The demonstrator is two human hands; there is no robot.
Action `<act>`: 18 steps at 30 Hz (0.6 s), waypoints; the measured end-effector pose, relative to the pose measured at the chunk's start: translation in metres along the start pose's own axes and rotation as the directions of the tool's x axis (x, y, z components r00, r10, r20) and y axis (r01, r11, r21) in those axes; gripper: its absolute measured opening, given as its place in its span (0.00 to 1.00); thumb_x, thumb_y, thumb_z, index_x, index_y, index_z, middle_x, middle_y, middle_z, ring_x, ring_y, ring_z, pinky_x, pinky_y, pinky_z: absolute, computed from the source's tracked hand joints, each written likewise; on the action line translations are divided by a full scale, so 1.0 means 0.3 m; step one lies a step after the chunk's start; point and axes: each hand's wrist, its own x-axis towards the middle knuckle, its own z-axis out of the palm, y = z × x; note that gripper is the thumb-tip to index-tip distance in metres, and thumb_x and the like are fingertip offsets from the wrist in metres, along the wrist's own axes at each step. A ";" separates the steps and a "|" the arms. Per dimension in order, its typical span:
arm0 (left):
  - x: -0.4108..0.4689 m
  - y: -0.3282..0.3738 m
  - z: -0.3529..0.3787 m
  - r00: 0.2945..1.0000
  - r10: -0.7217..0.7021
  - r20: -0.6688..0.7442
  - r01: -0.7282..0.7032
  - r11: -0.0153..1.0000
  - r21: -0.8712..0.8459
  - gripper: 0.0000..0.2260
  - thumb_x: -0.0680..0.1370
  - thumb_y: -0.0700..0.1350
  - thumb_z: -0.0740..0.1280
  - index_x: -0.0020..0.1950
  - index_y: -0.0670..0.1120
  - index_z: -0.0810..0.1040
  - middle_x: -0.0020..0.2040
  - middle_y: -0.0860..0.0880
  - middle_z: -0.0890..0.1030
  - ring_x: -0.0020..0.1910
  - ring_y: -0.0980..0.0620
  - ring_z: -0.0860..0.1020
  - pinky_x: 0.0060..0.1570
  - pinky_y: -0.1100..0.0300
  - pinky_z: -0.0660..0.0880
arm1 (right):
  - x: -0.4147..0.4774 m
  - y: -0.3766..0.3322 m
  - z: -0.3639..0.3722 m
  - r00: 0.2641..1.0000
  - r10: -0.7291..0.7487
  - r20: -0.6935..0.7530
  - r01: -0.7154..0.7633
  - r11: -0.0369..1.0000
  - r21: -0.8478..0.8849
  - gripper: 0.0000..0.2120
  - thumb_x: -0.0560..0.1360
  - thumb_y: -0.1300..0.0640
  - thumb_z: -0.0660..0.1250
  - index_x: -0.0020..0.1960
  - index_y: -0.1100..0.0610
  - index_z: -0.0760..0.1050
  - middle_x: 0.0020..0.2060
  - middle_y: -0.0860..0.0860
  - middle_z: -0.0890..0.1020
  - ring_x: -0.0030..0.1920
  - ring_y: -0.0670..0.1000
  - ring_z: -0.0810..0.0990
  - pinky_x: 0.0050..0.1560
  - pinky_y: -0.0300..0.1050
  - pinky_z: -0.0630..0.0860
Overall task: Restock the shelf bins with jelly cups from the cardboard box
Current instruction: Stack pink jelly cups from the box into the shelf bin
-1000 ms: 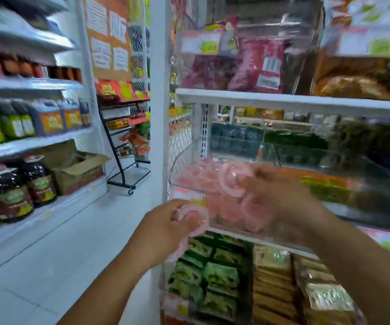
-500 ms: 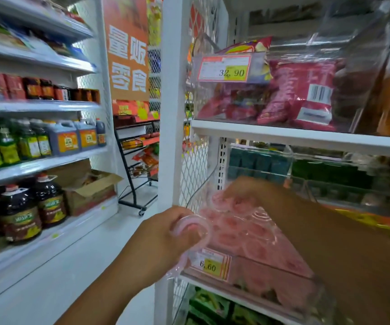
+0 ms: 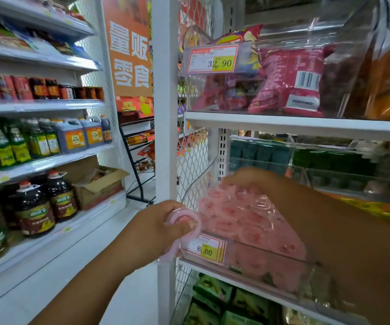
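Near 6 o'clock the left hand [image 3: 151, 231] curls round one pink jelly cup [image 3: 185, 218]. At its 2 o'clock the right hand [image 3: 248, 179] reaches over the heaped jelly cups [image 3: 243, 221] in the clear shelf bin [image 3: 271, 252]; its grip cannot be told.

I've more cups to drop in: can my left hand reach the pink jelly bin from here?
Probably yes. The left hand, gripping jelly cups, hovers beside the open-topped bin; only the right hand crowds its back.

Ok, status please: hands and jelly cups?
Left hand grips pink jelly cups before the bin. Right hand inside bin, atop cup pile, fingers hidden. Nothing blocking.
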 end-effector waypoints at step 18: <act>0.010 0.012 0.035 0.999 -0.005 -0.040 0.005 1.000 0.013 0.06 0.75 0.55 0.70 0.51 0.59 0.80 0.43 0.55 0.84 0.40 0.53 0.83 0.40 0.58 0.76 | 0.022 0.120 -0.032 0.984 0.077 0.162 -0.128 0.934 0.333 0.03 0.76 0.67 0.67 0.44 0.67 0.76 0.35 0.57 0.79 0.34 0.50 0.78 0.32 0.39 0.76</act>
